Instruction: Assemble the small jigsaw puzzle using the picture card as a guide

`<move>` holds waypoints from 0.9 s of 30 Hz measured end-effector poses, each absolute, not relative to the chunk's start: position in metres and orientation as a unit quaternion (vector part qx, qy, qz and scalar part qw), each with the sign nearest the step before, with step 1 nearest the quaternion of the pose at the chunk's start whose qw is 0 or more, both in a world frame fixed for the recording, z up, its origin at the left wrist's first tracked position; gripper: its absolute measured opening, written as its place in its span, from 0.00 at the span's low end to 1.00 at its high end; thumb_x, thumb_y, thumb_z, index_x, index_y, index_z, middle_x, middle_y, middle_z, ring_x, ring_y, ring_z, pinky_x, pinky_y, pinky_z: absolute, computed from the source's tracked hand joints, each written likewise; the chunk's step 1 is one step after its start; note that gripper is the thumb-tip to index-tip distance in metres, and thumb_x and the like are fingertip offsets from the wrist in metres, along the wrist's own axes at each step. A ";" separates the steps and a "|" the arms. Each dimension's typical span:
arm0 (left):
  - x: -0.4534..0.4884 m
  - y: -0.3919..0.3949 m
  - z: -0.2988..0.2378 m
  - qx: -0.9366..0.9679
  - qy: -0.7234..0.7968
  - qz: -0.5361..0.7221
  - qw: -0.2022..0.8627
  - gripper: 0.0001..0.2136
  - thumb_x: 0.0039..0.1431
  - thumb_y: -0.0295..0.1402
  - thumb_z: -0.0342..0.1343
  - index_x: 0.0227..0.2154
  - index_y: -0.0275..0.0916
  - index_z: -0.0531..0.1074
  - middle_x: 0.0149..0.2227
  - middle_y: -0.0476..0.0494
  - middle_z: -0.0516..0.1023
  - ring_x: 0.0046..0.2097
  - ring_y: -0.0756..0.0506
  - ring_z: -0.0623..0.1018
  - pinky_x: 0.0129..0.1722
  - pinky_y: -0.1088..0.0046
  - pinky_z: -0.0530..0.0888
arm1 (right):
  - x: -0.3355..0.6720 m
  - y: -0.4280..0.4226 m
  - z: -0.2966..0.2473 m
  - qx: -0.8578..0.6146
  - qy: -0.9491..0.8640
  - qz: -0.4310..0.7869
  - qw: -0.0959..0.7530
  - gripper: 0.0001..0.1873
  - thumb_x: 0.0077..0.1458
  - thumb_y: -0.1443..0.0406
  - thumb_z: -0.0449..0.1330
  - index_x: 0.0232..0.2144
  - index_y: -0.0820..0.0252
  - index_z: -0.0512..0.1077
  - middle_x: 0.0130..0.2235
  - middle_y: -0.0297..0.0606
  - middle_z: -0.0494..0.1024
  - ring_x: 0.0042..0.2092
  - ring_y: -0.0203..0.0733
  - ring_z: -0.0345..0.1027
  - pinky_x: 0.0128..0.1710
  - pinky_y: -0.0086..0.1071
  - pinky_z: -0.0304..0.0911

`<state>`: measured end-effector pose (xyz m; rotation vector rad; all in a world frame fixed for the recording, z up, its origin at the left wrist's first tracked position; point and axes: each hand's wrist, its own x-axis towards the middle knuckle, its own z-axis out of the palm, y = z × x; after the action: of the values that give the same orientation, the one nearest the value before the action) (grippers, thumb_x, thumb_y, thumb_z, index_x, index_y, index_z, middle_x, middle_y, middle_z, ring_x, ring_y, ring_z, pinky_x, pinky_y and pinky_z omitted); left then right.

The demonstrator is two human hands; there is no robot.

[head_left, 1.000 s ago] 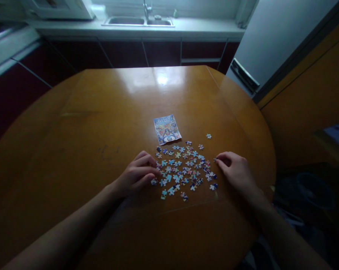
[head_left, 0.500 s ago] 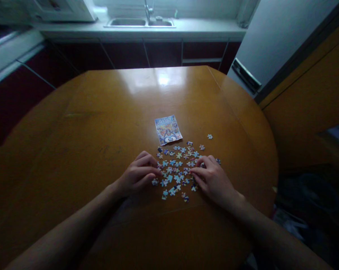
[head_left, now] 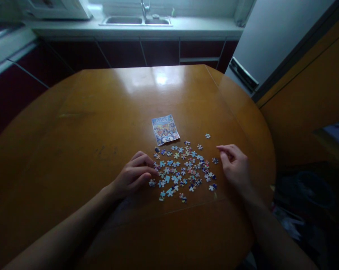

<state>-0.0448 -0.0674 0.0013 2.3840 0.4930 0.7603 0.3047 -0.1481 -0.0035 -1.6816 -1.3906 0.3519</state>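
The left hand (head_left: pixel 136 173), fingers loosely parted, rests at the left edge of the puzzle pieces (head_left: pixel 175 179). The right hand (head_left: pixel 236 165) curls just beyond their right side; whether its fingertips pinch anything cannot be told.

From my end, the table (head_left: pixel 102 97) looks like glossy wood, the printed sheet (head_left: pixel 165 130) like paper, the puzzle pieces (head_left: pixel 167 179) like card; I make out a shiny metal sink (head_left: pixel 143 23) and faucet (head_left: pixel 144 11).

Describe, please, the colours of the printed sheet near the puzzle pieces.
The printed sheet is mostly blue, with orange tones across its middle; head view.
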 end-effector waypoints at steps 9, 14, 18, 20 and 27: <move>-0.045 -0.068 0.000 0.881 0.218 0.300 0.293 0.19 0.73 0.41 0.45 0.39 0.41 0.81 0.37 0.42 0.72 0.42 0.44 0.69 0.42 0.65 0.68 | 0.314 -0.146 -0.016 -0.704 -0.574 0.154 0.389 0.17 0.53 0.74 0.50 0.35 0.60 0.77 0.39 0.44 0.79 0.42 0.48 0.73 0.46 0.42 0.67; -0.046 -0.067 -0.002 0.879 0.220 0.303 0.294 0.19 0.73 0.40 0.44 0.39 0.40 0.80 0.37 0.42 0.72 0.42 0.44 0.69 0.42 0.65 0.67 | 0.321 -0.148 -0.017 -0.744 -0.554 0.148 0.344 0.16 0.52 0.73 0.50 0.33 0.59 0.77 0.37 0.43 0.80 0.39 0.47 0.73 0.42 0.40 0.67; -0.046 -0.066 -0.002 0.879 0.222 0.303 0.293 0.19 0.73 0.39 0.44 0.39 0.40 0.80 0.37 0.43 0.72 0.41 0.44 0.69 0.42 0.65 0.68 | 0.318 -0.149 -0.015 -0.724 -0.589 0.188 0.307 0.15 0.51 0.74 0.50 0.29 0.57 0.76 0.34 0.40 0.79 0.38 0.46 0.72 0.41 0.39 0.66; -0.046 -0.066 -0.001 0.878 0.224 0.303 0.294 0.19 0.73 0.40 0.44 0.39 0.40 0.80 0.37 0.43 0.72 0.42 0.44 0.69 0.42 0.65 0.68 | 0.316 -0.148 -0.015 -0.715 -0.594 0.190 0.316 0.15 0.51 0.74 0.50 0.29 0.57 0.76 0.34 0.40 0.79 0.38 0.45 0.72 0.40 0.38 0.66; -0.046 -0.067 -0.001 0.875 0.228 0.308 0.296 0.19 0.73 0.41 0.44 0.39 0.41 0.81 0.37 0.43 0.73 0.42 0.44 0.70 0.41 0.65 0.69 | 0.315 -0.146 -0.015 -0.710 -0.586 0.169 0.352 0.14 0.55 0.73 0.50 0.35 0.59 0.76 0.37 0.41 0.79 0.39 0.45 0.73 0.42 0.38 0.66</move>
<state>-0.0461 -0.0669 -0.0011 2.3268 0.6050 0.8184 0.3152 -0.1464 -0.0151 -1.8378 -1.5172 0.4365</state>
